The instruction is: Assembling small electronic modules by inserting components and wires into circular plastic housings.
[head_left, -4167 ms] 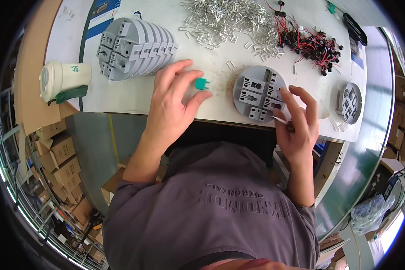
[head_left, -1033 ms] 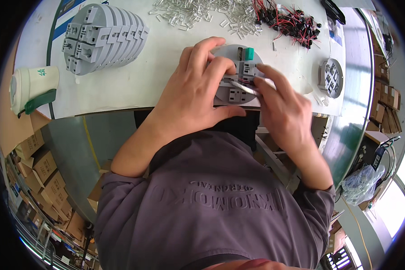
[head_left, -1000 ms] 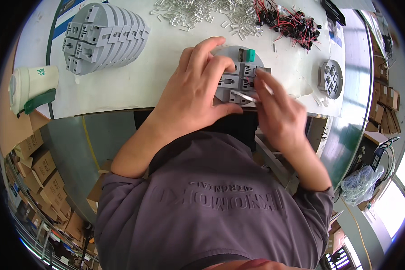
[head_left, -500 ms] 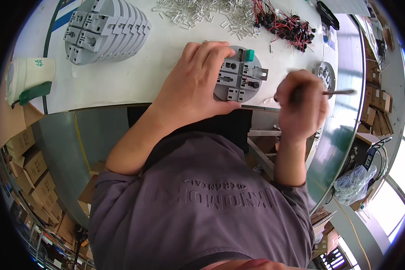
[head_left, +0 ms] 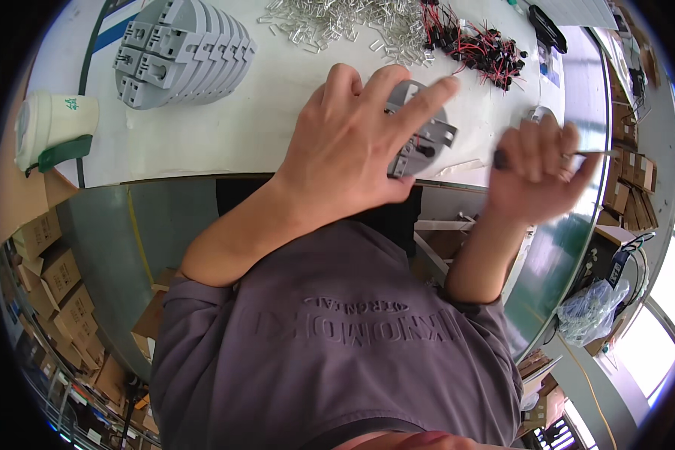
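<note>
My left hand spreads across a round grey plastic base near the table's front edge. Its thumb is at the near rim, other fingers lie over the far side, and the index finger is stretched across the top. A small metal bracket sticks out at the base's right side. My left hand covers much of the base. To the right, my right hand, blurred by motion, is closed round a thin screwdriver; its metal shaft points right and its dark end shows on the left.
Several grey round bases stand stacked at the far left. Wire-like metal clips lie heaped at the back, beside black parts with red wires. A white container with a green handle is at the left edge. Another grey part shows beyond my right hand.
My right hand has moved right with the screwdriver. The base has shifted slightly right and looks more tilted. My left index finger has stretched out over it, and its green block no longer shows.
</note>
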`<state>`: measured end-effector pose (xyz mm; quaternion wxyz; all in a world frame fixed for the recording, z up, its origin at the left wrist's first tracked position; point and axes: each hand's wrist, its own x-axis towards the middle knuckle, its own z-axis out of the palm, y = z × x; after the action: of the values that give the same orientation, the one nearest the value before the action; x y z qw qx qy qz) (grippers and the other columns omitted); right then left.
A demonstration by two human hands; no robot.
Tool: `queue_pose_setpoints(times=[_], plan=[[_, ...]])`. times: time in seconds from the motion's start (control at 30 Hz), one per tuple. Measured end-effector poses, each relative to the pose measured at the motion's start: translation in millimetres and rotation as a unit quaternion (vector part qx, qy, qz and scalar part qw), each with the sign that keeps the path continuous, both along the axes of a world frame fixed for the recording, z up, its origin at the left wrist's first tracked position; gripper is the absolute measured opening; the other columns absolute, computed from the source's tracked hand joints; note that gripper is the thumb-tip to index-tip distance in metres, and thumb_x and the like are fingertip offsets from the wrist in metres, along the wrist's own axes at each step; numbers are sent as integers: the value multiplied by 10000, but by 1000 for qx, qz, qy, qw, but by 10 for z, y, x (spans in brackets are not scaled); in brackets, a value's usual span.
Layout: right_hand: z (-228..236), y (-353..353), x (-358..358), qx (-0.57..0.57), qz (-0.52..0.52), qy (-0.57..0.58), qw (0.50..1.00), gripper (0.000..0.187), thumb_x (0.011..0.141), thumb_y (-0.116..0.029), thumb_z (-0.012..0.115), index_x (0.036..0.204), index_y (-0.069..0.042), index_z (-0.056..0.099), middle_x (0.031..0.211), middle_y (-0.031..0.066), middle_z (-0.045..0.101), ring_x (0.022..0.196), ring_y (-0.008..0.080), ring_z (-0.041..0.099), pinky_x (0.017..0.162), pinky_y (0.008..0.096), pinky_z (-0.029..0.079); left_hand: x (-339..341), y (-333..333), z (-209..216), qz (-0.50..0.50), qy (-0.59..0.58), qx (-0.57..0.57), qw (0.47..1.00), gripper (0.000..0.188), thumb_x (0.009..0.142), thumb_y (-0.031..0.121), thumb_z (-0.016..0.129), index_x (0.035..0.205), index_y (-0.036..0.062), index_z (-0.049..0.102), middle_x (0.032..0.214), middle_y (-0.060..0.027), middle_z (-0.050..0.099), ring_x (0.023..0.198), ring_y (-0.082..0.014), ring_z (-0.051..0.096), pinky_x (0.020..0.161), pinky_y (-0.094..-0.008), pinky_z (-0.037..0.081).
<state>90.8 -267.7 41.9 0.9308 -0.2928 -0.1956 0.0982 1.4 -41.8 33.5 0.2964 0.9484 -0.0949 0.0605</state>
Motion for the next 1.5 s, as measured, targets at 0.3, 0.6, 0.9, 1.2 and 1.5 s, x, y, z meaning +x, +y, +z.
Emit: queue_pose_setpoints(times=[0.3,0.6,0.9,1.2,1.5], plan=[[-18,-237,-418,-548,-95,5,831,406,1140,-83,489,1520,21,587,979,53,627,678,124,507,614,218,411,-66,264,-421,-29,-170,-121,978,1029,673,120,970,1592,137,509,1620,-172,375,1251,-329,604,960,-384,588],[311,-61,-377,-700,30,-280,657,480,968,85,643,1418,-45,746,832,57,629,633,145,496,587,284,406,126,319,-320,-53,-24,-227,972,1130,570,240,1082,1565,51,581,1355,-142,660,1132,-272,687,1012,-354,555],[202,101,-340,-742,27,-322,588,482,947,73,675,1383,-101,784,744,48,598,580,163,465,555,316,390,159,279,-376,-40,-15,-211,976,1215,510,301,1095,1588,93,576,1109,-78,729,934,-225,658,876,-362,554],[174,113,-321,-733,32,-315,602,490,946,73,676,1386,-111,785,728,45,587,575,165,460,550,322,386,162,265,-404,-42,-39,-218,974,1193,522,314,1092,1579,93,585,1057,-65,698,893,-220,630,847,-363,543],[321,169,-274,-747,33,-361,558,474,943,71,679,1369,-100,793,716,44,575,573,169,455,546,337,376,151,267,-388,-43,-25,-219,974,1179,533,330,1088,1576,96,590,1068,-69,697,900,-221,627,849,-363,541]])
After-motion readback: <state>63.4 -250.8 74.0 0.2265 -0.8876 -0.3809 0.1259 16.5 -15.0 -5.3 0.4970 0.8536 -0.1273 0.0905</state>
